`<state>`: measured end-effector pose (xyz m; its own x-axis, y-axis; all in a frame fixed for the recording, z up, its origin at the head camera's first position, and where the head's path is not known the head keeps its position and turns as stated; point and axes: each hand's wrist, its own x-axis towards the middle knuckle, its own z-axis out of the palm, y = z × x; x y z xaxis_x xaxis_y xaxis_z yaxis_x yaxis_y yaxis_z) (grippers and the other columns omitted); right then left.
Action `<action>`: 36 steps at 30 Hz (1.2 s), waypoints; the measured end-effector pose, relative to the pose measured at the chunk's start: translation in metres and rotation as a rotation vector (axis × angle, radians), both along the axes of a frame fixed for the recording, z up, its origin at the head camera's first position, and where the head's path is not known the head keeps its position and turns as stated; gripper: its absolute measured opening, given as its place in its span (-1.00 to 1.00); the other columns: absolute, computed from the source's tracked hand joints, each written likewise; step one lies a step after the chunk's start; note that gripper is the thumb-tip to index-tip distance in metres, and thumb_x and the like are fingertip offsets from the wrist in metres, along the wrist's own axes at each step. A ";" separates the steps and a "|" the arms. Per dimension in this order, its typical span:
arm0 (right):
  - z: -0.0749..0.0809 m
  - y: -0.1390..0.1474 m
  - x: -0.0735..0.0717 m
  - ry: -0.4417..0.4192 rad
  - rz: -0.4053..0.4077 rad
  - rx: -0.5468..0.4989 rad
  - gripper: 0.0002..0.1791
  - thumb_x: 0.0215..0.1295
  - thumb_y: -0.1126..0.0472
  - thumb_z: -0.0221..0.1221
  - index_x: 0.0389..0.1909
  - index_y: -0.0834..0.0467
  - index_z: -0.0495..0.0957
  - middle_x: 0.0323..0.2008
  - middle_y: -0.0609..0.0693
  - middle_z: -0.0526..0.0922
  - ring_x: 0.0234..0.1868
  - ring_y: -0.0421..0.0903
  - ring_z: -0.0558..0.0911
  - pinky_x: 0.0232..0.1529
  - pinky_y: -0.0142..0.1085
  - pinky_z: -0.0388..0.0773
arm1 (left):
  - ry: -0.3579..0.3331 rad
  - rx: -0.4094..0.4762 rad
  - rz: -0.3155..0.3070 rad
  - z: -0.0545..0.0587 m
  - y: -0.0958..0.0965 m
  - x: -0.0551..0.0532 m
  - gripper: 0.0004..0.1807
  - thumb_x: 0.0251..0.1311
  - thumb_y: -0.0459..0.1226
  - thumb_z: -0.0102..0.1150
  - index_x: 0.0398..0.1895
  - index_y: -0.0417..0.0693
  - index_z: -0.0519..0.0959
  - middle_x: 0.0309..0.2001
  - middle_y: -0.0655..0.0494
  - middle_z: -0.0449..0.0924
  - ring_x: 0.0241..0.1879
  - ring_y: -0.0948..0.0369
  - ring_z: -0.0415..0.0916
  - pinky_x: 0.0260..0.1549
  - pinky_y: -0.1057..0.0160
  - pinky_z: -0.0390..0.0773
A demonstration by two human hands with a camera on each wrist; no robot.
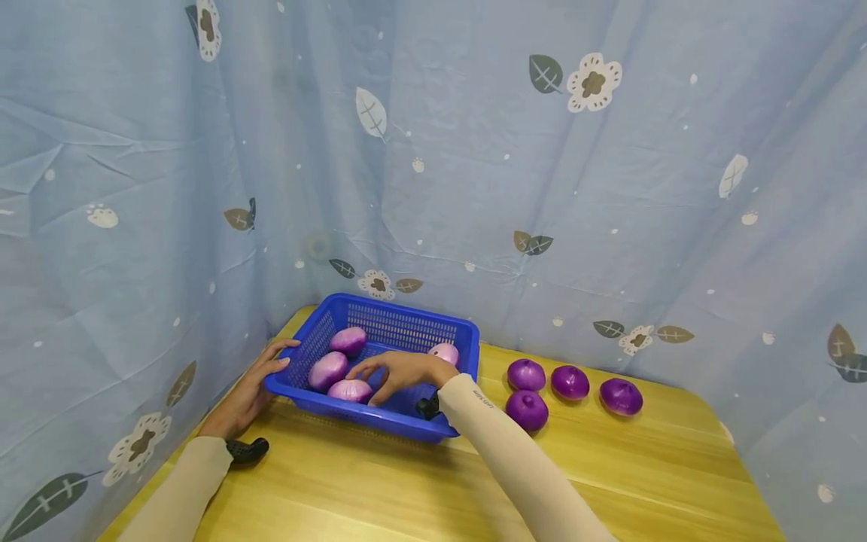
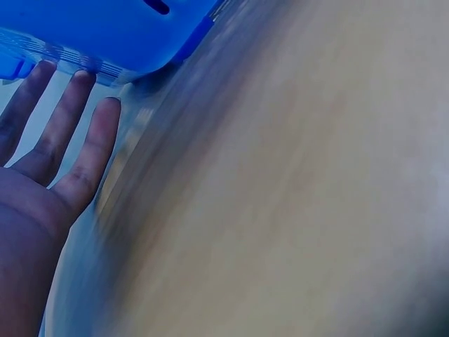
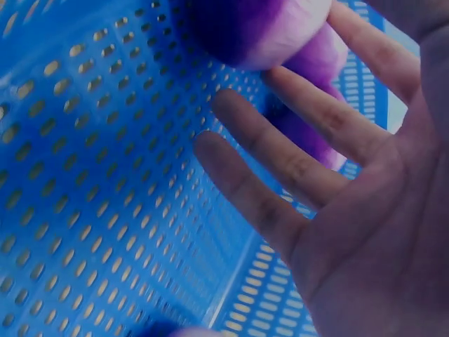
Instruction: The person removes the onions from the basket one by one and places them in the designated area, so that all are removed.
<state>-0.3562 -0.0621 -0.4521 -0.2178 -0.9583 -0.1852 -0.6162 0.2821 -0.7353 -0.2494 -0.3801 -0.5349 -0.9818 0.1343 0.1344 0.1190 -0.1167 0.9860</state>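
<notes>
A blue plastic basket (image 1: pixel 406 429) stands on the table with several light purple onions inside. My right hand (image 1: pixel 400 373) reaches into it, thumb and fingertips right at the nearest onion (image 1: pixel 348 391). In the right wrist view the fingers (image 3: pixel 302 172) are long and spread, two of them at the edge of an onion (image 3: pixel 295 28). Two more onions (image 1: pixel 328 370) (image 1: pixel 348 342) lie beside that one, and another onion (image 1: pixel 445 353) sits near the right wall. At the basket's left corner my left hand (image 1: pixel 254 388) touches the rim, its straight fingers (image 2: pixel 59 126) against the outer wall.
Several darker purple onions (image 1: pixel 527 410) (image 1: pixel 570 382) (image 1: pixel 620 397) are on the wooden table (image 1: pixel 650 467) right of the basket. A blue patterned curtain (image 1: pixel 488 181) hangs behind and along the left side. Each wrist carries a small black device (image 1: pixel 247 452).
</notes>
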 end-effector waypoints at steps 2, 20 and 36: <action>0.000 -0.004 0.001 0.026 -0.001 -0.009 -0.38 0.27 0.21 0.42 0.35 0.05 0.47 0.24 -0.14 0.57 0.12 -0.09 0.63 0.18 -0.31 0.53 | 0.014 0.008 -0.009 -0.001 0.000 -0.001 -0.53 0.62 -0.14 -0.17 0.51 0.07 0.24 0.40 -0.01 0.07 0.16 0.12 0.52 0.06 0.23 0.60; -0.007 -0.007 0.003 0.251 -0.153 0.002 -0.44 0.42 -0.03 0.24 0.41 -0.09 0.44 0.25 -0.06 0.57 0.21 -0.14 0.58 0.22 -0.32 0.46 | -0.004 -0.003 0.007 -0.003 0.003 -0.003 -0.51 0.60 -0.10 -0.15 0.51 0.12 0.22 0.46 -0.12 0.00 0.19 0.06 0.52 0.07 0.20 0.60; -0.018 0.008 -0.017 0.291 -0.256 0.003 -0.37 0.31 -0.09 0.36 0.37 -0.03 0.51 0.17 -0.12 0.60 0.12 -0.20 0.55 0.18 -0.32 0.45 | -0.001 0.008 0.004 -0.004 -0.002 -0.004 -0.53 0.59 -0.11 -0.15 0.49 0.13 0.26 0.42 -0.04 0.06 0.19 0.04 0.50 0.04 0.18 0.62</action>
